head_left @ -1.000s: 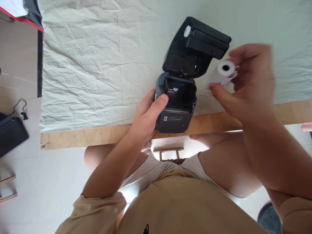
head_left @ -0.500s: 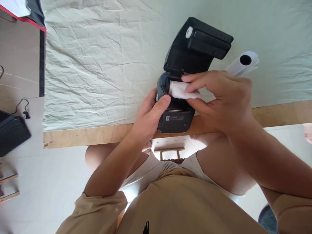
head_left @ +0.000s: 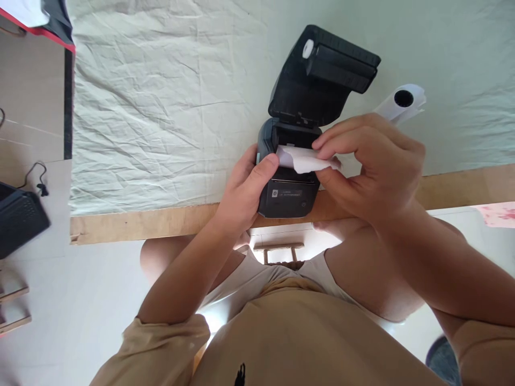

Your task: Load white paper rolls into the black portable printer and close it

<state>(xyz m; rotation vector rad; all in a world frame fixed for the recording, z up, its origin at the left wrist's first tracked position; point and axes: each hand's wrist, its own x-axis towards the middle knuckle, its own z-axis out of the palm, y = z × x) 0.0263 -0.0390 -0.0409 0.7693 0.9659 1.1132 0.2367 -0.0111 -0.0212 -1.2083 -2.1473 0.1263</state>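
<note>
A small dark label printer (head_left: 287, 201) stands at the table's front edge, its hinged lid (head_left: 309, 80) tipped up and back. My left hand (head_left: 247, 185) grips the printer's left side, thumb on the upper rim beside the open bay. Fingertips of my right hand (head_left: 370, 161) pinch a folded white piece of paper or tissue (head_left: 308, 160) with a ragged edge. That piece lies across the bay, its left end by my left thumb; I cannot tell how deep it sits. Behind my right hand, a white paper roll (head_left: 390, 110) with a dark core end lies on the cloth.
A pale green wrinkled cloth (head_left: 161, 107) covers the table, with a bare wooden edge (head_left: 145, 222) in front. On the left are a black device (head_left: 24, 220) with a cord and a red-edged bag (head_left: 52, 24). A dark round bin (head_left: 442, 362) stands at lower right.
My right hand has moved slightly right and toward me with the white piece, which now lies lower across the bay and shows a ragged edge. My left hand still holds the printer.
</note>
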